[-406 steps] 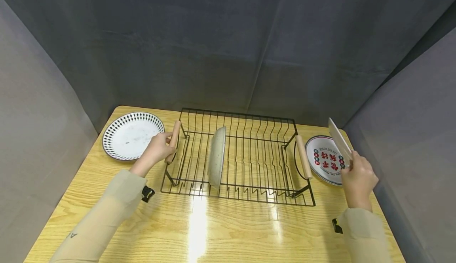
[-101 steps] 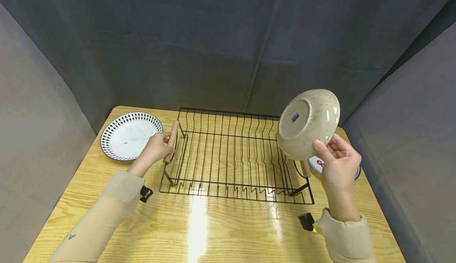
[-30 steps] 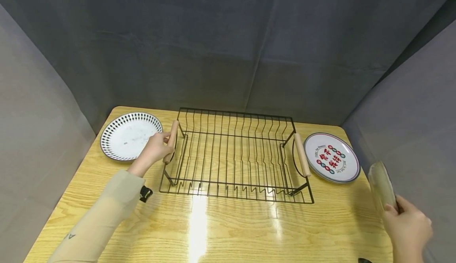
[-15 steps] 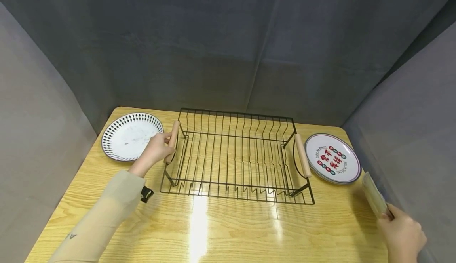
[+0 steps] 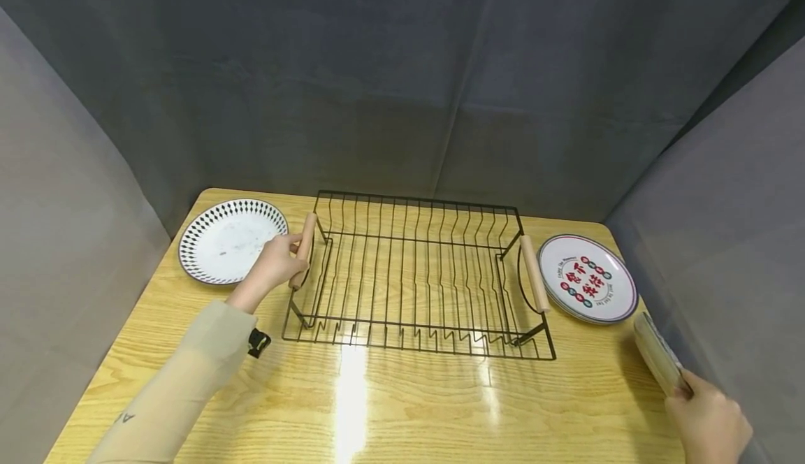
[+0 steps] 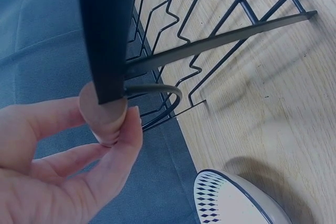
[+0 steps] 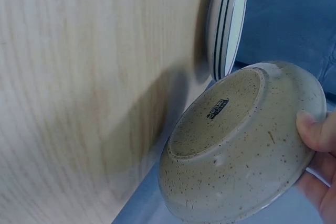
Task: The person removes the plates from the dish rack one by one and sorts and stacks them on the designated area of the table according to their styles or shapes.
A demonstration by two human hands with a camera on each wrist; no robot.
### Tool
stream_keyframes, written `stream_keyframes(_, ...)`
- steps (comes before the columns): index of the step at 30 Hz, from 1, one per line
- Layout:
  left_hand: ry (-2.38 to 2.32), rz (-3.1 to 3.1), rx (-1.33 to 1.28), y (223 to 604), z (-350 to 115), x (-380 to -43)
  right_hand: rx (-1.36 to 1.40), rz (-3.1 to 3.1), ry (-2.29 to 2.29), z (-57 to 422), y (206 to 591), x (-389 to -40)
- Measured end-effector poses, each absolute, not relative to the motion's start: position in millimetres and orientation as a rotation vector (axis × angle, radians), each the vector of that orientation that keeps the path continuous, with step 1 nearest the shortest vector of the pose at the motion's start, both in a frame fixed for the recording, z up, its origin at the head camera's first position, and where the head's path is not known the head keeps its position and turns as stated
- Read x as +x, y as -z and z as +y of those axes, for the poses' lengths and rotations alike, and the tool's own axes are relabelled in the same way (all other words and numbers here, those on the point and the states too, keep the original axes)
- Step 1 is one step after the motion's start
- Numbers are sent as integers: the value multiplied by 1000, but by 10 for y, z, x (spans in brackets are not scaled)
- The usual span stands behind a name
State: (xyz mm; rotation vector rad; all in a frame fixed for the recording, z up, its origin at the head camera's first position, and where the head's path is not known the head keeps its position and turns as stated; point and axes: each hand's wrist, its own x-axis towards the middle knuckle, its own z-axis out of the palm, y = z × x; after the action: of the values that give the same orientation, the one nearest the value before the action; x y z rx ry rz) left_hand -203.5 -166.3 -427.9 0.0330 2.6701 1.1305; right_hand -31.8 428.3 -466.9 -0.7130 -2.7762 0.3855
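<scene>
My left hand (image 5: 274, 265) grips the left wooden handle (image 5: 305, 251) of a black wire dish rack (image 5: 415, 324). The left wrist view has the fingers and thumb around that handle (image 6: 102, 116). At the table's right edge, my right hand (image 5: 709, 422) pinches a speckled beige bowl (image 5: 657, 352) by its rim. The bowl (image 7: 241, 145) is steeply tilted, its foot ring and dark stamp facing the right wrist camera. Just behind it lies a white plate (image 5: 588, 279) with red characters, stacked on another dish whose edge peeks out below.
A white dish (image 5: 233, 240) with a black diamond border lies left of the rack. The wooden table (image 5: 415, 408) is backed by a dark curtain (image 5: 402, 87), with grey panels (image 5: 742, 205) on both sides. The rack's right handle (image 5: 534, 274) stands close to the printed plate.
Earlier the bowl stood in the rack while my right hand held a plate, now stacked at right. My right hand has since lifted the bowl out and lowered it rightward. My left hand stayed.
</scene>
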Motion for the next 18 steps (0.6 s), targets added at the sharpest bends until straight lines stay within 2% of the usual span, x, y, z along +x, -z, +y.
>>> stream_keyframes(18,-1128,2669,29,4271,-1655,-2027,-725,-2952,-381,4235,4767,-274)
